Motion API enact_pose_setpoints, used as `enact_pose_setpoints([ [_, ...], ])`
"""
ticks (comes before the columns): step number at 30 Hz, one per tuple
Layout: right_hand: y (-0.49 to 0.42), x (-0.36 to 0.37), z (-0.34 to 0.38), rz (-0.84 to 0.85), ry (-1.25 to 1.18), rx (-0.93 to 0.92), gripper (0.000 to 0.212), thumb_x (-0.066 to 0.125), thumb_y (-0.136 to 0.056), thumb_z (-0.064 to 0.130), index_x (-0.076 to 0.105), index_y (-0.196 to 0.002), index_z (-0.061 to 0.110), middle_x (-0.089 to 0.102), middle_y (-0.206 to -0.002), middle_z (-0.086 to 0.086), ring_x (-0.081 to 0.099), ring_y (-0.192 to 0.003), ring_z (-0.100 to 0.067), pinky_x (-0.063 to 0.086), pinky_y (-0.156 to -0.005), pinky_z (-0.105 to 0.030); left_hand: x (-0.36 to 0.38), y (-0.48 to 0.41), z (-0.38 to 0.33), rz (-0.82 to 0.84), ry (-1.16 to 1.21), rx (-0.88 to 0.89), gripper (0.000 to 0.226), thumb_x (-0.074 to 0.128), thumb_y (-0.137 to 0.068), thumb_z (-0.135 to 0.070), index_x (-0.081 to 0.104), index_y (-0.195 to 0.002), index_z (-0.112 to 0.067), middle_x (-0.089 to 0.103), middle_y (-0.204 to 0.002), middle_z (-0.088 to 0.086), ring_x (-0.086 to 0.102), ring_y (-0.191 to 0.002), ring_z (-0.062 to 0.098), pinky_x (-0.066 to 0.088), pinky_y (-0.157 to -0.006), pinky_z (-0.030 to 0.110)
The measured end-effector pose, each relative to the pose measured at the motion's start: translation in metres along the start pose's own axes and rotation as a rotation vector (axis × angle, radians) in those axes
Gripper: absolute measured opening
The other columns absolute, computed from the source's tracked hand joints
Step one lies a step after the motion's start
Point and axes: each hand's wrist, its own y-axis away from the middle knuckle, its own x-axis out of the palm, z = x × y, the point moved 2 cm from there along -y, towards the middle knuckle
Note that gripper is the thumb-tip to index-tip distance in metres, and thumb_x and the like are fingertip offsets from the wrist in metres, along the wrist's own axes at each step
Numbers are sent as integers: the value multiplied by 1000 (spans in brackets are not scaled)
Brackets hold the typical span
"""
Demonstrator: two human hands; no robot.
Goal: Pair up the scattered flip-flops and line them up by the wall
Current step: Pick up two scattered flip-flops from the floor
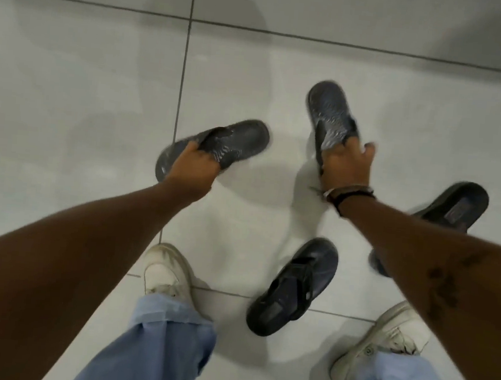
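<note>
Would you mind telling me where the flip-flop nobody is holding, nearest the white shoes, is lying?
The loose flip-flop lies on the tiled floor, low centre-right, between the white shoes.

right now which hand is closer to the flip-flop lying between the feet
Right. The right hand is above it, slightly right; the left hand is farther, up-left of the flip-flop.

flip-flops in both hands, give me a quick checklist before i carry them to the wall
1. Left hand gripping a flip-flop by its strap: ok.
2. Right hand gripping the second flip-flop: ok.
3. The held two are a matching pair: cannot tell, blurred, though both show a similar pale pattern.
4. All flip-flops collected: not ok, one lies between the white shoes, another behind the right forearm.
5. Both held ones clear of the floor: cannot tell.
</note>
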Motion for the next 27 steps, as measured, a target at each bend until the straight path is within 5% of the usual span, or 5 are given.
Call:
enact_pose_setpoints([
  [3,19,4,40,125,-78,48,24,55,-85,14,67,-106,14,67,-106,-10,51,-114,-32,28,-102,-50,-17,-20,-7,-30,374,-225,20,60,-90,-16,68,-108,-10,68,-102,7,61,-103,31,44,-99,42],
  [14,25,10,124,184,-218,37,25,59,-80,13,71,-101,20,68,-100,-5,55,-110,-28,24,-112,-53,-16,-33,-38,51,427,-218,25,47,-102,-22,69,-107,-12,70,-109,6,60,-112,28,41,-101,40],
  [20,37,-1,88,100,-376,-35,28,55,-89,29,64,-114,20,60,-121,-2,49,-119,-25,13,-108,-48,-23,-18,-48,-134,458,-297,31,42,-105,-27,69,-106,-12,69,-106,10,57,-106,32,39,-102,41],
  [24,59,-20,21,49,-379,87,31,52,-91,32,62,-117,17,56,-127,-6,49,-119,-28,19,-106,-49,-38,16,-74,-377,446,-294,34,43,-102,-32,68,-88,-13,69,-89,9,62,-83,27,43,-83,39],
  [27,88,-17,-56,178,-295,306,34,48,-94,34,59,-120,16,51,-134,-8,46,-125,-27,22,-107,-50,-38,46,-118,-228,470,-360,47,40,-103,-37,73,-85,-8,72,-85,12,67,-80,31,47,-83,40],
])
